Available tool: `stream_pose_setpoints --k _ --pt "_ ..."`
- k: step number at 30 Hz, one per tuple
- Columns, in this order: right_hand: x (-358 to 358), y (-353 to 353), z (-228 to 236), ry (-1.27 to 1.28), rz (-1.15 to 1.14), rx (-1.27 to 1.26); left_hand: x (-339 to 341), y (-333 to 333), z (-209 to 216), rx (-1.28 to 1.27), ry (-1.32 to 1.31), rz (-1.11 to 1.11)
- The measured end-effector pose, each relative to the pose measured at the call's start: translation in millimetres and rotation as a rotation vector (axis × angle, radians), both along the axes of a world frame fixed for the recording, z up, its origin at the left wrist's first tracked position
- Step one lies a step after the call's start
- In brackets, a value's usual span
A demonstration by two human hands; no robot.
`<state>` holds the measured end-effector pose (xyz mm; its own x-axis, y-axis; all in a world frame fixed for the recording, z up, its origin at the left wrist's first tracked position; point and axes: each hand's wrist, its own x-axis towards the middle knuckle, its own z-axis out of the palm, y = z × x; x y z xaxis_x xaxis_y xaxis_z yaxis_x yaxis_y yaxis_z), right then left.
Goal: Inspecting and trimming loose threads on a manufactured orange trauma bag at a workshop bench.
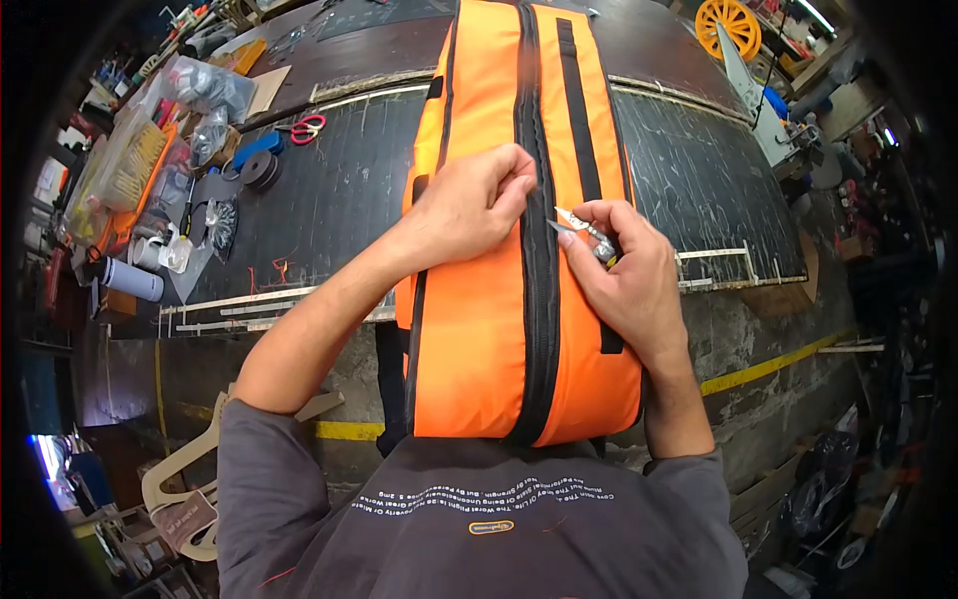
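Note:
A long orange bag (474, 339) with black trim lies lengthwise before me, its near end close to my body. A black zipper (540, 319) runs down its middle. My left hand (474, 205) is closed in a pinch over the bag, just left of the zipper; what its fingers hold, if anything, is too small to see. My right hand (634, 275) grips small metal thread snips (582, 230) right of the zipper. Their blades are parted and point left toward the zipper and my left fingers. A black strap (581, 120) is sewn along the bag's right side.
The bag rests on a dark worktable (349, 180). At left are red-handled scissors (308, 128), a black spool (261, 171), a white cylindrical bottle (133, 279) and an orange bin (130, 215) of supplies. A sewing machine (773, 130) stands at far right, and a beige chair (185, 479) at lower left.

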<state>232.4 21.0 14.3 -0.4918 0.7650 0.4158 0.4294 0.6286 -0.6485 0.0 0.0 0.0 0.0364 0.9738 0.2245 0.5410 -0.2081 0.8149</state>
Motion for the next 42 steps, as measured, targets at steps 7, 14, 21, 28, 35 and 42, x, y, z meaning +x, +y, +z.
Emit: stream_pose_setpoints --k 7,14,21,28,35,42 --pt "-6 11 29 -0.2 0.053 0.294 2 17 -18 -0.008 -0.348 -0.111" --pt "-17 15 40 -0.464 0.071 0.256 -1 11 -8 -0.107 -0.49 -0.149" --pt "-17 5 56 -0.398 -0.003 0.173 -14 11 -4 0.061 -0.435 -0.072" --pt "-6 8 55 -0.367 -0.132 0.034 -1 0 2 0.05 0.261 -0.016" --pt "-16 -5 68 -0.362 0.011 0.091 2 10 -11 -0.002 0.289 0.001" --pt "-20 4 52 -0.356 0.069 0.233 -11 5 -14 -0.167 -0.066 -0.087"
